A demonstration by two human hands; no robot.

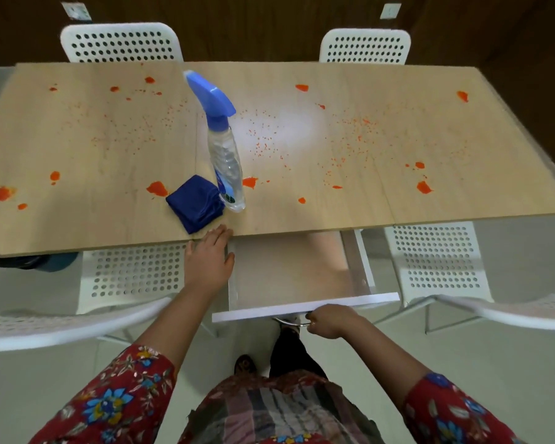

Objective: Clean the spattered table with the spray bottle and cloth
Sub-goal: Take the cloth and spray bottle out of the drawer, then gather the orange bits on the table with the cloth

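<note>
Under the table's near edge, your right hand (329,322) is gripping the open drawer's handle (290,322); your left grip (210,254), spread flat, is risking pinched fingers beside it.

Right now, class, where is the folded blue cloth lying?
In the head view, the blue cloth lies on the table near its front edge, left of centre, touching the base of the upright spray bottle, just beyond the left hand.

your wooden table (398,193) is spattered with orange-red blotches (157,188) and fine specks. near its front edge a clear spray bottle (225,155) stands upright, touching a folded dark-blue cloth (194,203).
</note>
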